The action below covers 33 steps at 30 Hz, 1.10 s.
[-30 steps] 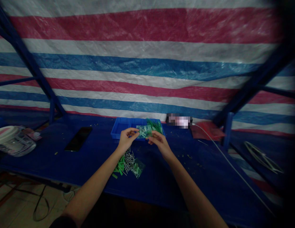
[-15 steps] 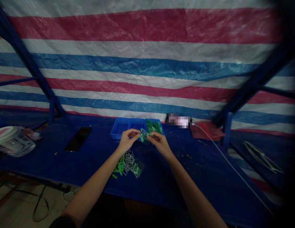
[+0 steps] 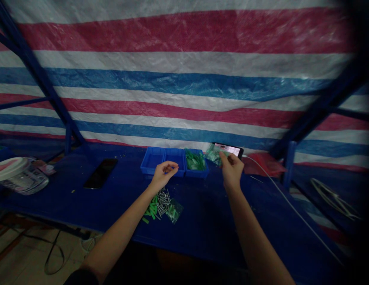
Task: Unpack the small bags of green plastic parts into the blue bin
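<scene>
My right hand (image 3: 232, 168) pinches a small clear plastic bag (image 3: 213, 153) with green pieces in it, held up in front of a lit phone. Over the blue divided tray (image 3: 153, 171), at its near edge, my left hand (image 3: 165, 173) is curled with thumb and fingertips together. What they hold, if anything, is too small to tell. Below that hand lie a pile of metal screws (image 3: 163, 201) and green wall plugs (image 3: 153, 209). Beside them rests another small clear bag (image 3: 174, 211) with green pieces. The tray's right compartment holds several green-filled bags (image 3: 195, 160).
A lit phone (image 3: 236, 151) with a white cable (image 3: 273, 184) leans at the back, next to red plastic bags (image 3: 264, 164). To the left are a dark phone (image 3: 100, 174) and a clear tub (image 3: 22, 178). Blue posts (image 3: 288, 166) stand at the sides.
My right hand has moved right and away from my left, carrying the small bag. My left hand has let go of that bag and stays near the tray.
</scene>
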Each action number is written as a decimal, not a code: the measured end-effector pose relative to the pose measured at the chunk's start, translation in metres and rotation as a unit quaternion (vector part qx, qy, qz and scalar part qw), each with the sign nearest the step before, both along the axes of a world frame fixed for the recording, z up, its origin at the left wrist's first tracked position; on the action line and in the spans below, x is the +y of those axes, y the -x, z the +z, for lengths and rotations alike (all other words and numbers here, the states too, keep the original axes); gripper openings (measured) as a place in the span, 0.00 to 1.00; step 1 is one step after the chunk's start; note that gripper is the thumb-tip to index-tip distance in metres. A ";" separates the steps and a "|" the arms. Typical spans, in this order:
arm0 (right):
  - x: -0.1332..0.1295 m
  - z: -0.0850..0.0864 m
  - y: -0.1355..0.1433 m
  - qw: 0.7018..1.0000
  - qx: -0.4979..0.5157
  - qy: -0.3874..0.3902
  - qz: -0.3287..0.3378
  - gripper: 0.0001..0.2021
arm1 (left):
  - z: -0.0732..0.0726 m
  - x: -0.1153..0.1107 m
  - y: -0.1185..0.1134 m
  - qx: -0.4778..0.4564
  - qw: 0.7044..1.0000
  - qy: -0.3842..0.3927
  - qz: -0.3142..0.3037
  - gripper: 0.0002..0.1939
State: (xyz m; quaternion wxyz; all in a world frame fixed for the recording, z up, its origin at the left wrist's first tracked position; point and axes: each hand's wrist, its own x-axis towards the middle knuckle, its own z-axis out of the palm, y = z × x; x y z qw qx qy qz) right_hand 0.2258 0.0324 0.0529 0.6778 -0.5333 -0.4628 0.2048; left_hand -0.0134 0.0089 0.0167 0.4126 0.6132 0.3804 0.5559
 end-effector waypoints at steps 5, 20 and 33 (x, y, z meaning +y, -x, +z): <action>0.030 0.007 -0.020 0.966 -0.233 0.092 -0.066 0.16 | -0.002 0.001 0.000 0.020 1.000 0.006 -0.004 0.10; 0.072 0.035 -0.013 0.790 -0.548 0.275 0.012 0.16 | 0.005 -0.001 0.005 0.048 0.998 0.008 -0.034 0.09; 0.075 0.025 0.014 0.743 -0.612 0.270 0.007 0.16 | 0.008 -0.003 0.004 0.068 0.997 0.003 -0.031 0.09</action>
